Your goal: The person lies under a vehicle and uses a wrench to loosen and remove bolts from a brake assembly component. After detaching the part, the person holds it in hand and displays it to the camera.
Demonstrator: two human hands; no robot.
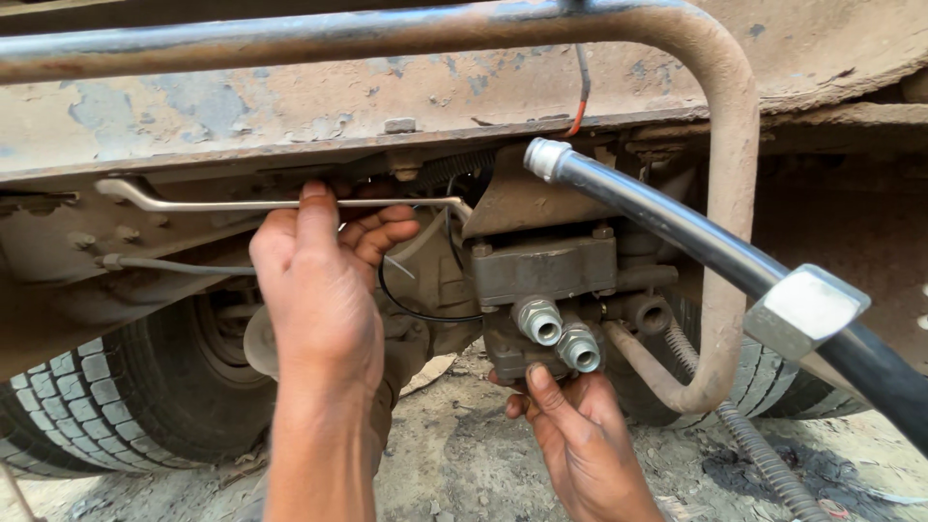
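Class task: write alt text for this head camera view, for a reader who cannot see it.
Under a rusty truck frame, a left hand grips a bent metal wrench while the right hand supports a grimy valve block from below. A black hose crosses at right, a tyre behind.

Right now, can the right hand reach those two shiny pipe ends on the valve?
Probably yes. The right hand already props the valve from below, its thumb just under the two fittings, and nothing lies between them.
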